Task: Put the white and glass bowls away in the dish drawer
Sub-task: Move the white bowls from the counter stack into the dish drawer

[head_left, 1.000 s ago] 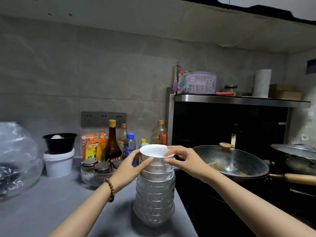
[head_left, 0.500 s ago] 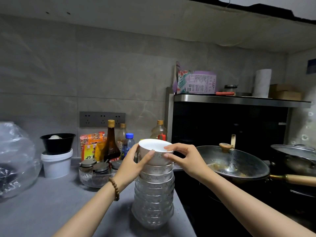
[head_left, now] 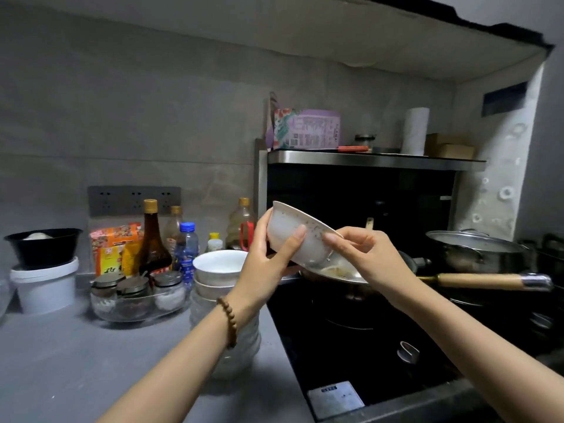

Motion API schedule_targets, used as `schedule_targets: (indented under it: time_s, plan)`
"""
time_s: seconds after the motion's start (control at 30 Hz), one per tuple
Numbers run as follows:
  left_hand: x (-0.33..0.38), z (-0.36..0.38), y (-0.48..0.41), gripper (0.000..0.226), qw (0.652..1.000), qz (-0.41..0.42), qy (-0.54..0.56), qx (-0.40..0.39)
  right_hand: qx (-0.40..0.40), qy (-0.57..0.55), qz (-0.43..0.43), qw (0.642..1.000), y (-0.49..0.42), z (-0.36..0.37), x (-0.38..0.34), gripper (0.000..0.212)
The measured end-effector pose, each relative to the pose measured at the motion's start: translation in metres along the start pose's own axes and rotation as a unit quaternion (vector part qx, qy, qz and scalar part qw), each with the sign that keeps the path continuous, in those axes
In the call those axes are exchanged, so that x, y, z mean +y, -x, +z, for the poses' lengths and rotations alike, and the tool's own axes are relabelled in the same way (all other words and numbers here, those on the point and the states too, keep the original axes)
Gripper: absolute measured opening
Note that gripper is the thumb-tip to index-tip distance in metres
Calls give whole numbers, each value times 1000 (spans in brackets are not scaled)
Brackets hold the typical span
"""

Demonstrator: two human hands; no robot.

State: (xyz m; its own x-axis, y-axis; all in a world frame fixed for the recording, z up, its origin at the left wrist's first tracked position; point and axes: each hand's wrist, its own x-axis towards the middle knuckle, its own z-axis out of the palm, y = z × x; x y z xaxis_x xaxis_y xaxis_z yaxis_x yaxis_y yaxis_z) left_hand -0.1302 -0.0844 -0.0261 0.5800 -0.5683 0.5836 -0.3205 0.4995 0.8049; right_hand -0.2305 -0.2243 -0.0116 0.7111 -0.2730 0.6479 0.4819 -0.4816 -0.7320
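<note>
Both hands hold one white bowl (head_left: 293, 232) tilted in the air above the edge of the stove. My left hand (head_left: 268, 261) grips its left side and underside. My right hand (head_left: 360, 254) pinches its lower right rim. Below and to the left, a stack of bowls (head_left: 218, 288) stands on the grey counter (head_left: 76, 361), with white bowls on top and several glass bowls beneath, partly hidden behind my left forearm. No dish drawer is in view.
A wok (head_left: 335, 270) with a wooden handle (head_left: 482, 280) sits on the black stove right under the lifted bowl; a steel pot (head_left: 476, 248) stands at the right. Bottles (head_left: 152, 239), a glass dish of spice jars (head_left: 134, 296) and a white tub (head_left: 45, 285) line the counter's back.
The top white bowl has been lifted off the stack, carried up and to the right, and tilted. The camera view has shifted to the right.
</note>
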Motion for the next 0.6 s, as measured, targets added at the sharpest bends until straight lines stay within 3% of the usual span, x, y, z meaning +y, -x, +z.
schedule_targets:
  time_s: [0.17, 0.37, 0.5, 0.6]
  plan:
    - [-36, 63, 16, 63, 994, -81, 3, -77, 7, 52, 66, 996, 60, -65, 10, 42]
    - [-94, 135, 46, 66, 958, -220, 18, -181, 31, 100, 164, 981, 141, -128, 35, 36]
    - [-147, 173, 76, 63, 933, -292, 39, -208, 42, 95, 250, 963, 194, -159, 67, 35]
    - [-192, 190, 99, 71, 910, -344, 27, -228, 30, 124, 324, 937, 230, -176, 97, 53]
